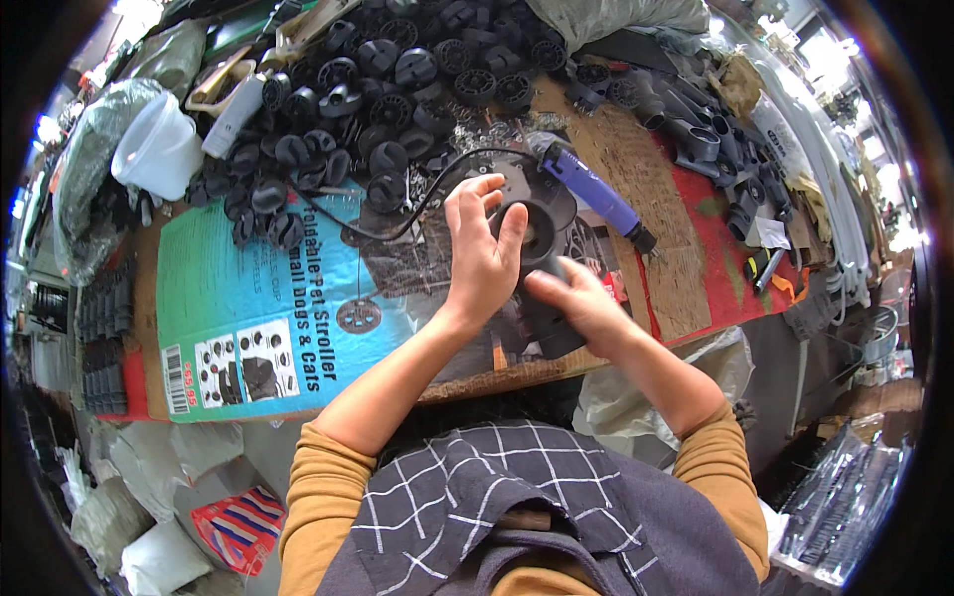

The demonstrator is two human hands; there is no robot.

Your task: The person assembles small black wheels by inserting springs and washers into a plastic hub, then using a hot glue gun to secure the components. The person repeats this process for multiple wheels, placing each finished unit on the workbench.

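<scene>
A black plastic part with a round, ring-like end (540,230) is in front of me at the middle of the table. My right hand (581,301) closes round its lower, tube-like portion, thumb on top. My left hand (482,243) is against the left side of the ring, fingers apart and slightly bent, palm turned toward the part. Whether its thumb presses on the ring I cannot tell. Just beyond, to the right, lies a blue-purple electric screwdriver (596,191) with a black cable (402,230) curving off to the left.
Black plastic wheels and caps (397,74) are heaped at the back, beside loose small metal pieces (477,134). Grey-black tubular parts (696,134) lie at the right. A white bucket (159,147) stands far left. Flattened blue printed cardboard (214,258) covers the left table.
</scene>
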